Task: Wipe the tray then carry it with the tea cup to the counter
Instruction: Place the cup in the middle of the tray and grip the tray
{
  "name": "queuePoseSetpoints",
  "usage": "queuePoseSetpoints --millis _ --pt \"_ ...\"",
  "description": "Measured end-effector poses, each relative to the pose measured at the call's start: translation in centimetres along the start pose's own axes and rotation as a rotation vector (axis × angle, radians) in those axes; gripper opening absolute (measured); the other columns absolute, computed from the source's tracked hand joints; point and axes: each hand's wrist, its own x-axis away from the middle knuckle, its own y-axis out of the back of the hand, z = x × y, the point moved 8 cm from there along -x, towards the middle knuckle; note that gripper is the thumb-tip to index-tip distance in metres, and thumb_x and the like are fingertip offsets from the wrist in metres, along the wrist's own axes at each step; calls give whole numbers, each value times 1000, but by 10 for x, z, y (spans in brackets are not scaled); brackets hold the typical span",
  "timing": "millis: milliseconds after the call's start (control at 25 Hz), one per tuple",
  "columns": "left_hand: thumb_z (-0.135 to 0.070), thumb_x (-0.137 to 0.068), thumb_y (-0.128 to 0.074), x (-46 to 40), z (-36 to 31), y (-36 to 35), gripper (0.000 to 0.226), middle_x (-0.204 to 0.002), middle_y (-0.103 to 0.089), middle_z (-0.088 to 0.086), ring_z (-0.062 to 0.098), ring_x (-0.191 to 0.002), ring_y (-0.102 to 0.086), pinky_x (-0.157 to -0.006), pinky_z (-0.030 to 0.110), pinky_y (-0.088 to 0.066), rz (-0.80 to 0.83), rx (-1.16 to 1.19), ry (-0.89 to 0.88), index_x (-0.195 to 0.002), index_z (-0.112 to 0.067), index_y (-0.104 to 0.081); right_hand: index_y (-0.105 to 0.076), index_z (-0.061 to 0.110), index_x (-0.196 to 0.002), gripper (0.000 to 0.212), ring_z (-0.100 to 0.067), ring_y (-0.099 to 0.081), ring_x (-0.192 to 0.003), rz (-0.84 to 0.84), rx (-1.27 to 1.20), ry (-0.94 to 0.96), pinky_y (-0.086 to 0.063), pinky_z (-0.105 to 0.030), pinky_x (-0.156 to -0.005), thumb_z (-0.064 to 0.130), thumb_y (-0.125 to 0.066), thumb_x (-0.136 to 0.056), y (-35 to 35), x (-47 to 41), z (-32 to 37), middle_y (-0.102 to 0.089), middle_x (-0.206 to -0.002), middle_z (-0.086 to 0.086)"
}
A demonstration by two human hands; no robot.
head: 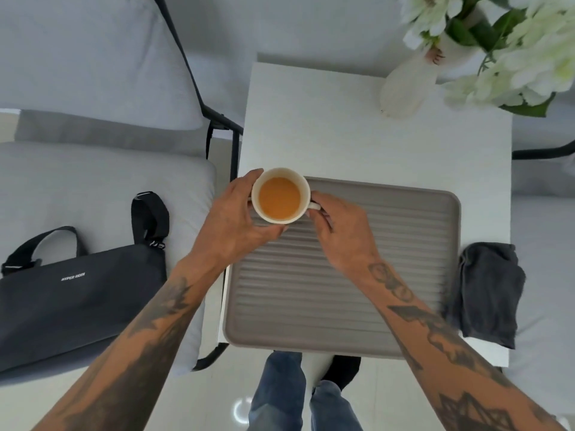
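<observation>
A grey ribbed tray [389,269] lies on a small white table [357,135], overhanging its near edge. A white tea cup [280,195] filled with orange-brown tea is at the tray's far left corner. My left hand [231,222] cups its left side and base. On the cup's right, my right hand [339,231] pinches the handle. I cannot tell whether the cup rests on the tray or is lifted. A dark grey cloth [488,293] lies crumpled on the table's right edge, beside the tray.
A white vase [407,85] with white flowers [513,51] stands at the table's far right. A grey cushioned chair [93,119] at the left holds a black bag [74,300]. My jeans-clad legs [280,393] stand on the pale floor below the tray.
</observation>
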Motion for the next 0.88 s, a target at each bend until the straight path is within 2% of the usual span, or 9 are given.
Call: queuePoseSetpoints --millis 80,120,280,480,560,680,880 --pt "-48 -62 -86 10 -25 -4 93 -137 -49 -7 5 -119 -53 -98 30 -50 -5 -3 -67 -140 -28 -39 -67 10 -118 27 -15 -64 -86 -63 37 25 -37 -2 -79 8 -64 -91 26 15 4 -74 -103 -6" --pt "-50 -63 -85 16 -37 -10 92 -137 -49 -8 5 -119 -52 -98 30 -50 2 -3 -84 -140 -29 -39 -67 10 -118 26 -13 -64 -86 -81 57 30 -35 0 -78 8 -64 -92 38 25 4 -74 -103 -6" --pt "-50 -62 -84 44 -66 -47 92 -134 -50 -8 6 -116 -53 -94 35 -53 3 19 -62 -140 -31 -37 -67 9 -119 27 -14 -67 -89 -104 101 4 -41 -6 -81 8 -64 -92 78 69 -10 -74 -105 -4" --pt "-52 -64 -82 70 -67 -97 89 -132 -51 -10 4 -114 -52 -87 35 -55 17 22 -32 -139 -33 -38 -67 8 -121 28 -13 -68 -97 -66 89 -25 -47 -10 -90 10 -63 -93 79 108 -49 -74 -111 -4" --pt "-51 -63 -83 75 -59 -110 88 -132 -51 -10 4 -116 -51 -89 36 -54 8 30 9 -137 -34 -39 -67 7 -120 28 -15 -69 -98 -61 59 -22 -50 -16 -91 9 -63 -92 70 116 -63 -73 -112 -5" --pt "-46 -63 -84 81 -52 -122 89 -135 -50 -9 5 -120 -50 -94 33 -52 -14 28 32 -138 -34 -39 -67 6 -119 28 -18 -70 -94 -76 42 -2 -48 -14 -89 7 -63 -91 62 120 -78 -74 -110 -7" --pt "-43 -63 -86 80 -49 -133 93 -135 -48 -7 8 -120 -50 -96 32 -52 2 19 26 -141 -30 -37 -65 8 -122 31 -18 -70 -95 -79 14 2 -55 -24 -87 9 -62 -92 57 121 -88 -73 -113 -6"
